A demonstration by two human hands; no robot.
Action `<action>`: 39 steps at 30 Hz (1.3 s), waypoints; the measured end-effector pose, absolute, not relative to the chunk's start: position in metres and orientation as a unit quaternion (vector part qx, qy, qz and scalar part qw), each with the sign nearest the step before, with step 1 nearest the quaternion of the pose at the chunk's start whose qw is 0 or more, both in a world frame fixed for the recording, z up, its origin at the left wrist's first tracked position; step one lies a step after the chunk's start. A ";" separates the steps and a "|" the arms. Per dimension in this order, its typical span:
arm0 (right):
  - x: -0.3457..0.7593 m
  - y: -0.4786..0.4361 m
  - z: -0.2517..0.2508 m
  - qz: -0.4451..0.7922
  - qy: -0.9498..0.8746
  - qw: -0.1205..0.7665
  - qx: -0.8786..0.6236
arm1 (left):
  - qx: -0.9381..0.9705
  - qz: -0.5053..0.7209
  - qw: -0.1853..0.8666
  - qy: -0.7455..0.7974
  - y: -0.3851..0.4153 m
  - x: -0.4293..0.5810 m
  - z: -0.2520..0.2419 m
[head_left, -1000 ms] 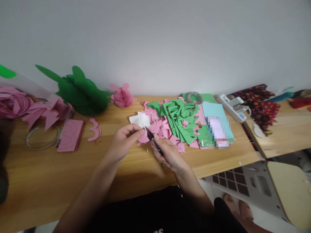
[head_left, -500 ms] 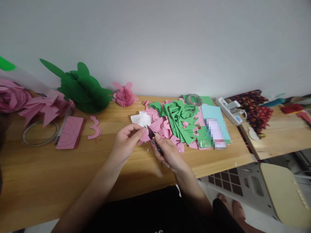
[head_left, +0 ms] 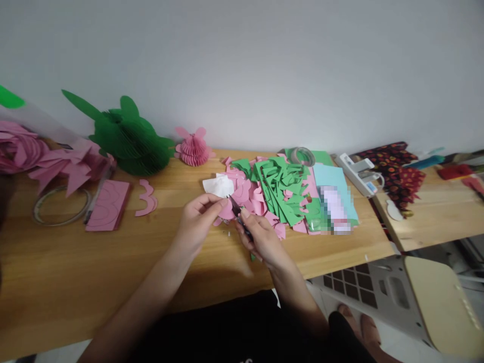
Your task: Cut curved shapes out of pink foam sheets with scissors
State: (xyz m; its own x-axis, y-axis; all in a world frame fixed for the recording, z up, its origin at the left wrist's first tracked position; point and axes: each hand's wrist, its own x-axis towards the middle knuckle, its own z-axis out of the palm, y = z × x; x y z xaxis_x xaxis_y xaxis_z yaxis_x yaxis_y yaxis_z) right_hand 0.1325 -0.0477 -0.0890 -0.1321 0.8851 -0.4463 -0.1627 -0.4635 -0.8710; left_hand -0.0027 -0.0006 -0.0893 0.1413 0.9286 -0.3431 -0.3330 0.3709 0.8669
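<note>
My left hand [head_left: 200, 217] pinches a piece of pink paper [head_left: 225, 212] between thumb and fingertips. My right hand [head_left: 261, 236] is closed around small dark scissors [head_left: 236, 208], whose blades point up and left at the pink paper, close to my left fingertips. Just behind both hands lies a heap of green paper scraps [head_left: 282, 189] mixed with pink paper scraps [head_left: 258, 200]. A crumpled white tissue [head_left: 218, 184] rests beyond my left hand. Farther left are a pink wavy cutout [head_left: 148, 204] and a pink paper stack [head_left: 108, 206] with curved lines drawn on it.
Along the wall stand a green honeycomb paper figure [head_left: 132, 138] and a small pink one [head_left: 194, 147]. Tape rolls lie left [head_left: 40, 222] and back right [head_left: 303, 157]. Right of the heap are light blue paper [head_left: 330, 175], a blurred-out object [head_left: 336, 209] and a power strip [head_left: 357, 174].
The view has shifted very slightly. Both hands keep nearly the same place and grip, and the scissor blades look slightly more open at the pink paper.
</note>
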 end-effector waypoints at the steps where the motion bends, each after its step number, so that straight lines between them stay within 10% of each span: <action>1: 0.133 -0.047 -0.088 0.672 -0.341 0.390 -0.529 | 0.322 0.461 0.682 0.468 0.000 -0.003 -0.089; 39: 0.144 -0.049 -0.076 0.682 -0.373 0.355 -0.519 | 0.392 0.431 0.681 0.444 0.004 -0.012 -0.088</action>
State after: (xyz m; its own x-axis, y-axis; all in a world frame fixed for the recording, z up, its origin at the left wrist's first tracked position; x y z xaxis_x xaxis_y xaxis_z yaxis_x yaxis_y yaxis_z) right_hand 0.1443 -0.0492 -0.0760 -0.2090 0.8712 -0.4441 -0.0972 -0.4704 -0.8771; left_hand -0.0116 0.0035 -0.0878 0.2341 0.9351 -0.2661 -0.2397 0.3208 0.9163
